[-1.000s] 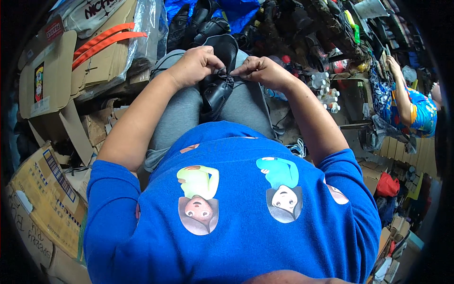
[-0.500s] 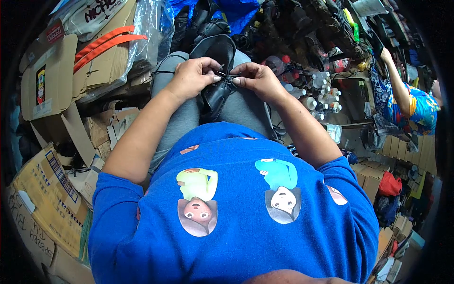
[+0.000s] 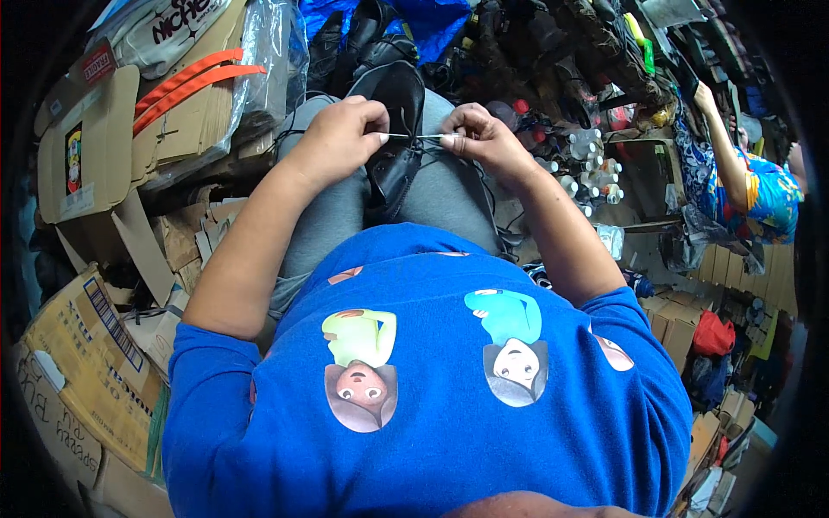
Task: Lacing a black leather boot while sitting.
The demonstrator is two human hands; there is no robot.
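**On our lap (image 3: 445, 194), a black shoe (image 3: 393, 180) seemingly partway through lacing**

Our lap, in grey trousers, carries the work. Off its left edge stand cardboard boxes (image 3: 86, 160); beyond its far edge, other dark shoes (image 3: 367, 26) are heaped against a blue sheet (image 3: 445, 34). Near its right edge we have clear bottles (image 3: 596, 181) clustered together.

Our black shoe rests between the thighs, its opening toward the far edge and its toe toward the near one, by our shirt (image 3: 432, 345).

Our hands are apart, one on each side of the shoe. The left hand (image 3: 348, 131) pinches one side of the lace (image 3: 398, 135), the right hand (image 3: 488, 142) the other, and the stretch between them looks straight and tight over the shoe's front.

We judge the threading largely done and the tying under way. We see no finished bow, so securing the lace probably remains; the eyelets are too small to check.
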